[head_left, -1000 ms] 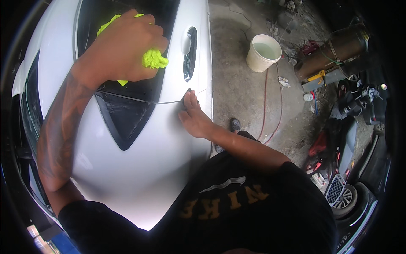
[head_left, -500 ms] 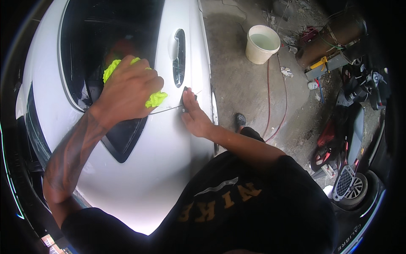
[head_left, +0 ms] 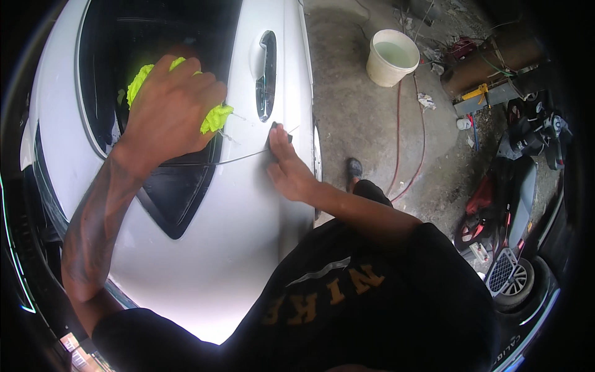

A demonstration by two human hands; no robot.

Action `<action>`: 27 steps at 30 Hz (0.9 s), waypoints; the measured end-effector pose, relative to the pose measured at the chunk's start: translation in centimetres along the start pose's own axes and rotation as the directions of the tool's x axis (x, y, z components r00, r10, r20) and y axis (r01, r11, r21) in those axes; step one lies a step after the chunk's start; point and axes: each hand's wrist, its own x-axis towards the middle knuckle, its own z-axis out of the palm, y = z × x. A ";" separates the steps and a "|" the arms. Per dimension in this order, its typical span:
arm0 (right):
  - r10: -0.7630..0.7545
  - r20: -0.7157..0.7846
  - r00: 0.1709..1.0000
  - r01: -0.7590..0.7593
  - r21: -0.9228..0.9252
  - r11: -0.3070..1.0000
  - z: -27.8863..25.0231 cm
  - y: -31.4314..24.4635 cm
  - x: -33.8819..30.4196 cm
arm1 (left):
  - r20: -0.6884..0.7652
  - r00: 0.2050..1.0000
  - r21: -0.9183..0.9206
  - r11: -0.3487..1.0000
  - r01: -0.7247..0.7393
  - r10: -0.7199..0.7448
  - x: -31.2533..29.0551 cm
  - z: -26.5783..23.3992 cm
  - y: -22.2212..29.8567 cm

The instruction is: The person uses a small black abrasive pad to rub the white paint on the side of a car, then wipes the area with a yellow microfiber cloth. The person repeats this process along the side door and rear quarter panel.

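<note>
A bright yellow-green cloth (head_left: 215,119) is bunched under my left hand (head_left: 173,108), whose curled fingers press it on the dark side window (head_left: 173,28) of a white car (head_left: 192,273). Part of the cloth sticks out on each side of the hand. Thin wet streaks show on the white door beside it. My right hand (head_left: 289,168) rests on the body panel just behind the chrome-trimmed door handle (head_left: 266,77). Its fingers are closed on a small black block (head_left: 273,132), mostly hidden beneath them. Below my left hand is the dark triangular rear quarter glass (head_left: 175,208).
On the concrete floor to the right stands a white bucket (head_left: 393,59) of liquid. A red hose (head_left: 398,130) runs past it. Farther right are a large rusty cylinder (head_left: 480,68), a motorbike (head_left: 517,186) and a dark vehicle's wheel (head_left: 518,282).
My left hand has slid up and to the left over the window with the cloth, uncovering wet streaks on the door. My right hand stays at about the same spot.
</note>
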 end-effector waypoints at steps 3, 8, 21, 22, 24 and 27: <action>0.029 0.085 0.996 -0.024 -0.055 0.998 -1.2 -1.5 -0.6 | -0.066 0.998 -0.007 1.000 -0.007 0.006 0.1 -1.1 0.2; -0.036 0.079 0.996 0.037 -0.014 0.999 0.2 -1.0 -1.2 | -0.175 0.984 0.003 0.999 -0.034 0.034 -0.3 -1.1 -0.4; -0.248 0.133 0.959 0.265 -0.132 0.955 -0.1 -6.7 -2.2 | -0.182 0.982 0.018 0.998 -0.052 0.055 -0.2 -1.2 0.1; -0.238 0.140 0.961 0.259 -0.163 0.952 -0.7 -5.8 -2.1 | -0.196 0.978 0.044 0.997 -0.061 0.068 -0.2 -1.2 -0.1; -0.174 0.072 0.982 0.185 -0.175 0.967 -0.3 -5.1 -0.5 | -0.208 0.975 0.053 0.996 -0.072 0.082 0.2 -1.3 -0.5; -0.268 -0.006 0.963 0.266 -0.109 0.958 0.8 -6.5 0.6 | -0.193 0.980 0.005 0.999 -0.048 0.048 0.0 -1.4 -0.2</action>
